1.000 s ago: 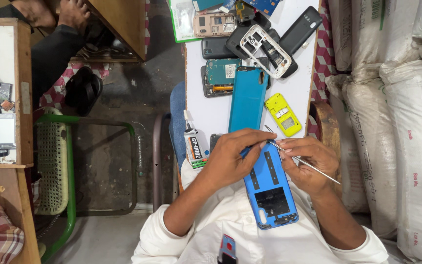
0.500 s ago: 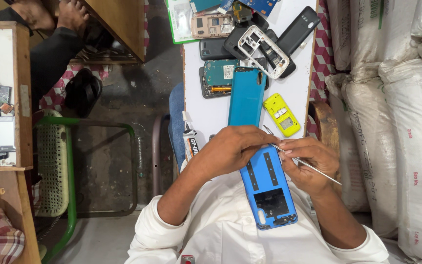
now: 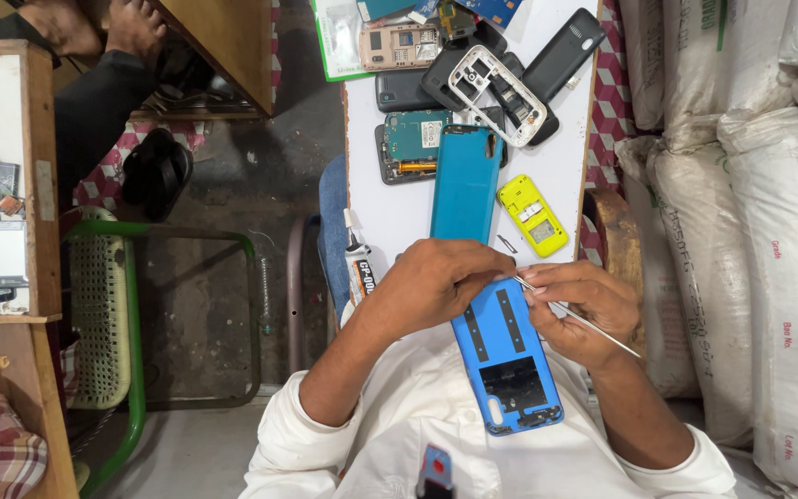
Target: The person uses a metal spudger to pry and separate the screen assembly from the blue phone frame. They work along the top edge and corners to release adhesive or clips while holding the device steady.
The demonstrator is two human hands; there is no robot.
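- Close against the person's chest, at the near edge of the white counter (image 3: 390,212), the left hand (image 3: 436,282) lies curled over the top end of a blue phone back cover (image 3: 510,356), its grip pressed onto the plastic.
- The cover is a smooth rounded rectangle, inner face up, with two dark adhesive strips and a black patch near its lower end.
- Just beside it, the right hand (image 3: 588,300) pinches thin metal tweezers (image 3: 576,316) between thumb and fingertips; their tip meets the cover's upper right edge, under the left fingers.
- Past the hands lies a glossy teal back cover (image 3: 465,182), lengthwise on the counter.
- To its right, near the right edge, sits a small yellow phone housing (image 3: 532,214).
- At the far end lie dark and silver phone frames (image 3: 496,79) in a heap.
- A small glue tube (image 3: 359,263) rests by the left edge.
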